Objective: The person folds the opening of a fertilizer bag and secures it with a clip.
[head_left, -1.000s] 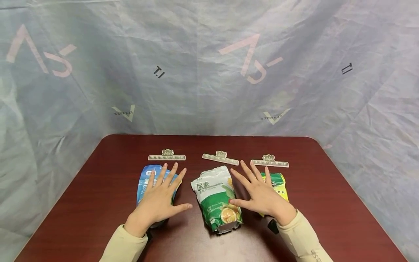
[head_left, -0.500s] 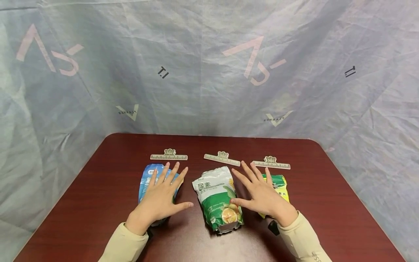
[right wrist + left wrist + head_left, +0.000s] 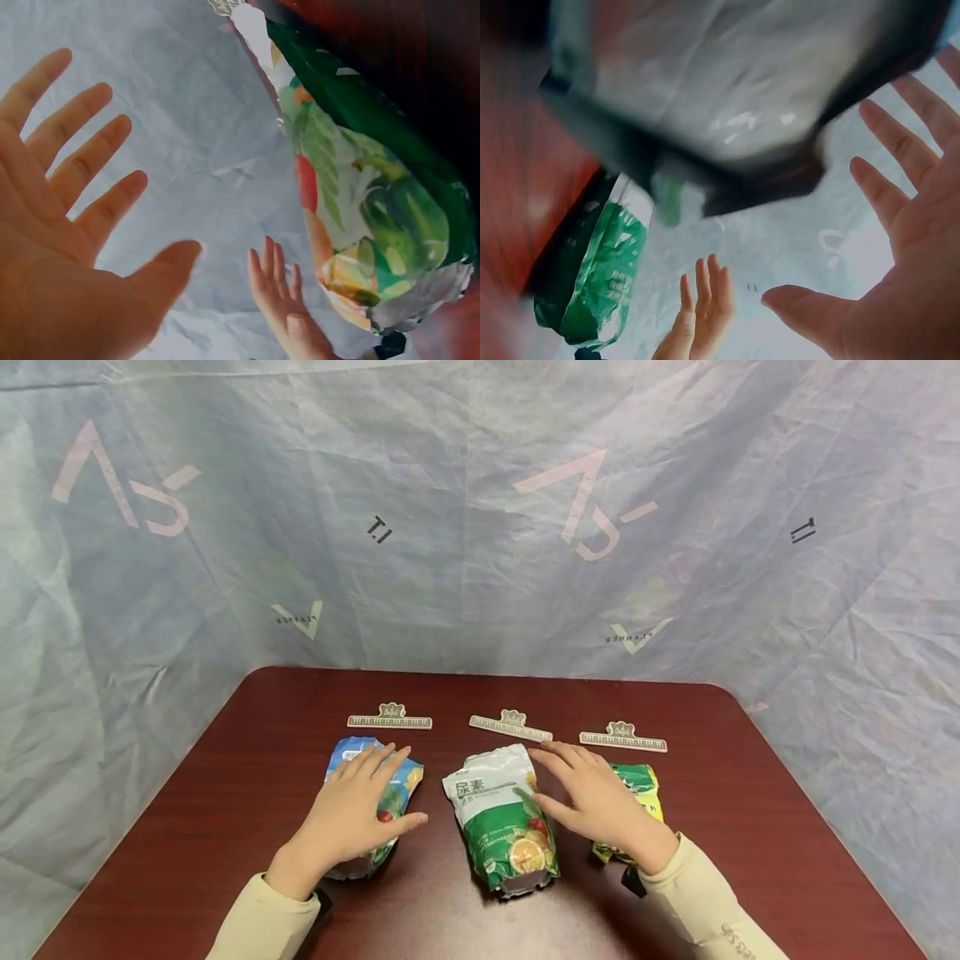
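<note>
"Left hand [image 3: 348, 814] and right hand [image 3: 600, 797] have both drawn their fingers closer together since half a second ago, baring more of the blue bag [image 3: 396, 793] and the yellow bag [image 3: 643, 789]."

"What are they working over?"

"A dark red table [image 3: 202, 818], with creased grey cloth [image 3: 450, 552] behind it and along both sides, printed with pink and black marks. Toward the far edge lie a left clip [image 3: 390, 722], a middle clip [image 3: 512, 727], set aslant, and a right clip [image 3: 624, 741]."

"And the bags?"

"Nearer, in a row: blue on the left, the green bag [image 3: 495, 827] in the middle, yellow on the right."

"Left hand?"

"Above the blue bag, fingers extended and a little apart, thumb out sideways, gripping nothing."

"Right?"

"Loosely spread too, holding nothing. It covers part of the yellow bag, its thumb tip before the green bag's edge. Whether either hand touches a bag, I can't tell."
</note>
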Demonstrator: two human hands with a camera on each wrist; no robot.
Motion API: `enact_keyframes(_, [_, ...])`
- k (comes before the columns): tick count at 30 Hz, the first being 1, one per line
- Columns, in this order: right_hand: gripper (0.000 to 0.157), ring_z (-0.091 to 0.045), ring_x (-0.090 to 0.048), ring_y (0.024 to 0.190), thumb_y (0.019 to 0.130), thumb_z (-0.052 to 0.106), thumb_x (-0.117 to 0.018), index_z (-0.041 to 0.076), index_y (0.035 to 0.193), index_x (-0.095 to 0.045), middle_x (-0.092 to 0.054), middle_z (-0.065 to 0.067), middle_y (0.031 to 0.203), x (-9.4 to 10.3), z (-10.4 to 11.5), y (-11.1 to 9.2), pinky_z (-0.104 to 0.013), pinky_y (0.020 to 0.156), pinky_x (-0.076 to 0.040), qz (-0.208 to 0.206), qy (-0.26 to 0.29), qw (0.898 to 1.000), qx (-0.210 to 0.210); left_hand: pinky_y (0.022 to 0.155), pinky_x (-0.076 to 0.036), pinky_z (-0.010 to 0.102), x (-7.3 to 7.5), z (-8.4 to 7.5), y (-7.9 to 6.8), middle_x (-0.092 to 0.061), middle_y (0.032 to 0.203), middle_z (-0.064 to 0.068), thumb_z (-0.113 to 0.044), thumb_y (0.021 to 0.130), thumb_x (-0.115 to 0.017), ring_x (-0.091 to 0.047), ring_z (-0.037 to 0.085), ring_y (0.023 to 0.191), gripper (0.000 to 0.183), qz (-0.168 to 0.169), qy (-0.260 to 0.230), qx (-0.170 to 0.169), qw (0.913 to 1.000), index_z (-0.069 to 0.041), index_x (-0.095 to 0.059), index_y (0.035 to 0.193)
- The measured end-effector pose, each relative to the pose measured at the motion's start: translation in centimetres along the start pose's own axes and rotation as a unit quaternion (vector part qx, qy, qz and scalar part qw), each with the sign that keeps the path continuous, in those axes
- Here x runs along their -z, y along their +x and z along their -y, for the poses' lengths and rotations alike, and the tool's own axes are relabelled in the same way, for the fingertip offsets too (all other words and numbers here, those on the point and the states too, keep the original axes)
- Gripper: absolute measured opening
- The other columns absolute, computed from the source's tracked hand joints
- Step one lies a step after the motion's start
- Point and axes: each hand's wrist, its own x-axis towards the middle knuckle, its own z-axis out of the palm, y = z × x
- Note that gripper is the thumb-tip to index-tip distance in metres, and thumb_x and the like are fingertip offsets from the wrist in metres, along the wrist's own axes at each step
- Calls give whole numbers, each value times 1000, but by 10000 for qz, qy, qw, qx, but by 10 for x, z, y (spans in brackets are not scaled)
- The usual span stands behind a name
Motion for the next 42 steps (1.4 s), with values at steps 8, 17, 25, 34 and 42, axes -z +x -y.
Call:
enact_keyframes(8, [43, -23, -53, 106, 85, 30, -62, 12, 122, -55, -57, -6, 117, 6, 8, 17, -44, 84, -44, -71, -135, 9990, 429, 87, -39, 55, 8, 16, 0, -46, 132, 11, -71, 75, -51, -42, 31, 121, 86, -117, -29, 143, 9998, -12, -40, 138])
enact_keyframes(17, [39, -23, -58, 98, 83, 28, -64, 9, 117, -58, -60, -4, 108, 1, 22, 41, -40, 79, -47, 73, -179, 9949, 990, 85, -38, 57, 13, 32, -2, -46, 131, 14, -70, 76, -53, -41, 35, 118, 87, -27, -224, 499, 9985, -10, -40, 137])
enact_keyframes(25, [35, -20, -58, 98, 86, 29, -60, 14, 118, -57, -60, 1, 109, 0, 33, 58, -37, 78, -48, 385, -136, 9931, 1104, 83, -41, 56, 17, 43, 0, -46, 130, 16, -71, 76, -51, -43, 36, 116, 89, 62, -220, 690, 9974, -7, -39, 137])
enact_keyframes(34, [35, -16, -59, 91, 87, 29, -59, 12, 117, -58, -61, 0, 105, -3, 45, 77, -33, 76, -48, 555, -99, 9908, 1233, 82, -41, 57, 12, 59, -2, -44, 131, 19, -67, 77, -54, -42, 38, 117, 89, 248, -495, 909, 9943, -4, -36, 138])
enact_keyframes(42, [33, -12, -59, 85, 89, 29, -58, 13, 117, -58, -61, -1, 104, -10, 56, 94, -29, 69, -48, 943, 44, 9887, 1164, 85, -38, 60, 9, 74, -4, -40, 133, 24, -70, 77, -51, -40, 42, 118, 94, 393, -830, 1179, 9888, 1, -34, 137])
